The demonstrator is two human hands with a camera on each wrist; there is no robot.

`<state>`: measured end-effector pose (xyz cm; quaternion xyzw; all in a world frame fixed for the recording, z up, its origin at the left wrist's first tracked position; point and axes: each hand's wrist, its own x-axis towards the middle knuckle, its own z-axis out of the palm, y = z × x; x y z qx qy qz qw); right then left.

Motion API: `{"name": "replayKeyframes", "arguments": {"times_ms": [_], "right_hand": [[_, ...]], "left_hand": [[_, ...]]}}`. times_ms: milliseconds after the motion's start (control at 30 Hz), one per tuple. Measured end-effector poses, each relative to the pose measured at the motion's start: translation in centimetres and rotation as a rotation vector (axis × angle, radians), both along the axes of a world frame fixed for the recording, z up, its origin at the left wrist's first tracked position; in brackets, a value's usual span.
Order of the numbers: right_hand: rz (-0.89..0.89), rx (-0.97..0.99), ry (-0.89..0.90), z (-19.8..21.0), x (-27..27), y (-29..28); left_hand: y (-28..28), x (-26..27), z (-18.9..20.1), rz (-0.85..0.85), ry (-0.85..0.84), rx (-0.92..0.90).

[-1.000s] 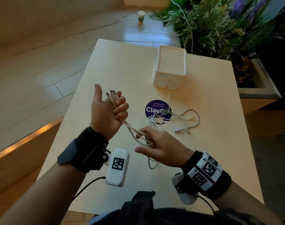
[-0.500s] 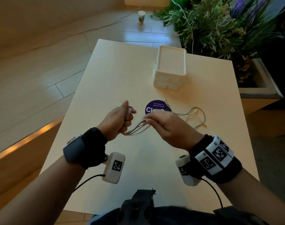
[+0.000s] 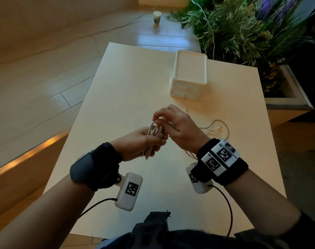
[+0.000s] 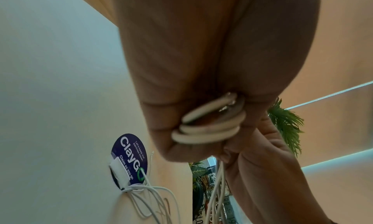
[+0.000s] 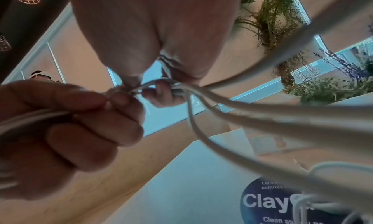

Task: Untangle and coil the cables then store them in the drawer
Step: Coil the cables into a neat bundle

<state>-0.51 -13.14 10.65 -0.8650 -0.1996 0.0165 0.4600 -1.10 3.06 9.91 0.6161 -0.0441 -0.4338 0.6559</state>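
Coiled cable (image 3: 154,133) gripped in left hand (image 3: 137,144), right hand (image 3: 178,128) pinching it, sticker (image 4: 130,159) only wrist-visible

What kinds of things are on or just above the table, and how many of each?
drawer unit: 1
round sticker: 1
beige cable, coiled in the left hand: 1
white cable tangle on the table: 1 (its strands cannot be counted)
Total: 4
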Motion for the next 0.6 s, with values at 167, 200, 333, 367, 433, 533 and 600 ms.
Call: {"name": "replayKeyframes", "arguments": {"times_ms": [167, 200, 333, 367, 433, 533, 600], "right_hand": [[-0.053, 0.054, -0.007, -0.6, -0.3, 0.0], [-0.079, 0.073, 0.035, -0.8, -0.5, 0.1], [-0.118, 0.114, 0.267, -1.8, -2.0, -0.6], [-0.126, 0.089, 0.261, -1.9, -2.2, -0.7], [-0.2, 0.045, 0.155, -1.8, -2.2, -0.8], [-0.315, 0.032, -0.015, -1.4, -1.8, -0.3], [-0.341, 0.026, -0.059, -1.6, -2.0, 0.5]], "left_hand": [[-0.3, -0.5, -0.4, 0.005, 0.022, -0.123], [-0.3, -0.7, -0.3, 0.042, 0.035, -0.179], [0.4, -0.7, -0.1, 0.298, 0.094, -0.328], [0.6, -0.8, -0.3, 0.332, 0.084, -0.314], [0.9, -1.2, -1.1, 0.358, 0.027, -0.23], [0.4, -2.1, -1.8, 0.401, -0.048, -0.144], [-0.3, -2.2, -1.6, 0.506, -0.053, -0.162]]}}
